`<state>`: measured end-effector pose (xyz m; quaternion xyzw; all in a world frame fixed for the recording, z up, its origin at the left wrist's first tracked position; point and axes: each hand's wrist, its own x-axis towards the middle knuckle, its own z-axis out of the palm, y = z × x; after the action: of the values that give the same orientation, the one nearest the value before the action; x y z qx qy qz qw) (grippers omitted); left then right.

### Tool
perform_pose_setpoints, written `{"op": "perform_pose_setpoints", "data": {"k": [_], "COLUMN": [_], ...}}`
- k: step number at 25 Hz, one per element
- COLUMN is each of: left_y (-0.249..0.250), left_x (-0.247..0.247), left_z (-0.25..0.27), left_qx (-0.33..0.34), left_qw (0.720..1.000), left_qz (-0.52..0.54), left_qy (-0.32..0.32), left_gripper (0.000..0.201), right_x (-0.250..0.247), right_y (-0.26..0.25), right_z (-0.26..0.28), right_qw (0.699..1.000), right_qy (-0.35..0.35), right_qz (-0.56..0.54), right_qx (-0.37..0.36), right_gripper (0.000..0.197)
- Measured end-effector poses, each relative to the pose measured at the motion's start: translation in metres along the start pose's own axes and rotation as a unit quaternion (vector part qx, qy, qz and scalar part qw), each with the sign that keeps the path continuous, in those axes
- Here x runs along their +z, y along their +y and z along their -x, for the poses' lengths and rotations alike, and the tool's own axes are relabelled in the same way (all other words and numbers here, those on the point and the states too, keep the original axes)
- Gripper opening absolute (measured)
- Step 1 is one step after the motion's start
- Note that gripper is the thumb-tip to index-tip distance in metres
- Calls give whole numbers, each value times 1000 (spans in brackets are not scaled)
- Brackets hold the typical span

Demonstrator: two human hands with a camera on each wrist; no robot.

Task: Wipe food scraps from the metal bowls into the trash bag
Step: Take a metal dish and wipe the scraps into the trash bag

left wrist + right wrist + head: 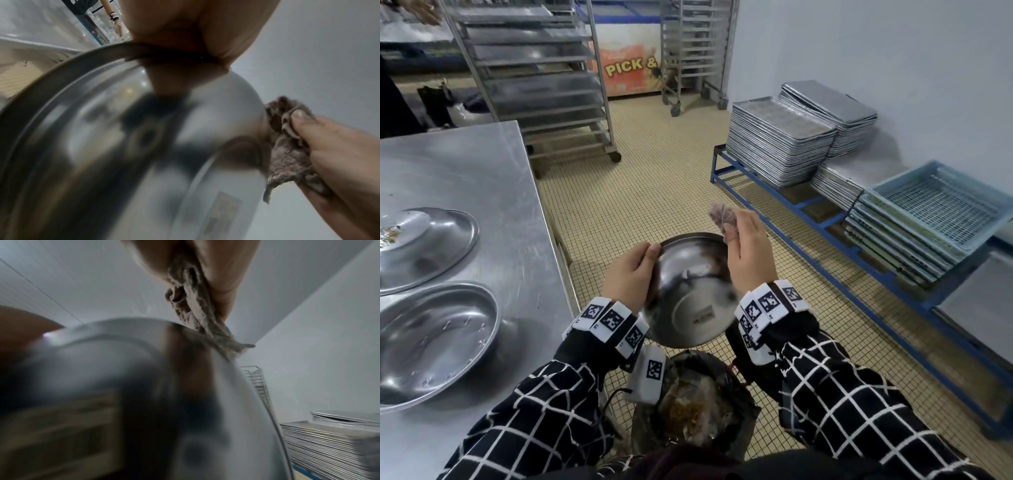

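Note:
A metal bowl (688,291) is held tilted over the black trash bag (698,411), its underside with a label toward me. My left hand (630,274) grips its left rim. My right hand (748,253) pinches a greyish-brown cloth (722,217) at the bowl's upper right rim. In the left wrist view the bowl (123,146) fills the frame, with the cloth (287,146) beside its edge. In the right wrist view the cloth (191,305) hangs from the fingers onto the bowl (123,386). The bowl's inside is hidden. The bag holds brown food scraps.
On the steel table (493,178) at left stand two more bowls: one with crumbs (421,246), one nearer me (431,342). Stacked metal trays (780,144) and blue crates (928,219) sit on a blue rack at right. Wheeled tray racks (544,78) stand behind.

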<state>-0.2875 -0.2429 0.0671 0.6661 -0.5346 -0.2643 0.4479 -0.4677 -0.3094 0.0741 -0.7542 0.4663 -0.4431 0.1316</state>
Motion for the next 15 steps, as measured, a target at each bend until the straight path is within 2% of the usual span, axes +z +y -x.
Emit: {"op": "perform_pose_setpoints", "data": {"k": [2,4,6,8,9,11,12,13,14,15], "left_y": [0,9,18,22,22,22,21,20,20,19], "left_x": [3,5,5,5,5,4,3,4,5,6], "left_z": [0,2,4,5,4,4,3,4,3,3], "left_qx": [-11,2,27,37,31,15,10,10,14,19], "left_qw": [999,998,997,996,994,988,986,986,988,990], "left_qz": [10,27,22,48,74,121,130,126,110,88], "left_qy": [33,65,72,67,72,90,100,106,109,108], "left_gripper": [30,31,33,35,36,36,36,37,36,36], "right_x": [10,24,31,29,26,21,20,19,18,20], "right_y": [-13,-25,-25,-20,-14,-1,2,3,1,-2], "right_z": [11,29,38,34,30,25,27,31,35,41], "right_qw": [1000,995,995,997,990,938,912,908,924,949], "right_qy": [-14,-33,-1,52,77,101,102,95,86,73], "right_qz": [8,73,94,23,-33,-165,-203,-200,-174,-141], "right_qx": [-12,-55,-44,45,116,287,342,357,329,271], "right_gripper": [36,44,50,52,49,39,34,32,36,41]}}
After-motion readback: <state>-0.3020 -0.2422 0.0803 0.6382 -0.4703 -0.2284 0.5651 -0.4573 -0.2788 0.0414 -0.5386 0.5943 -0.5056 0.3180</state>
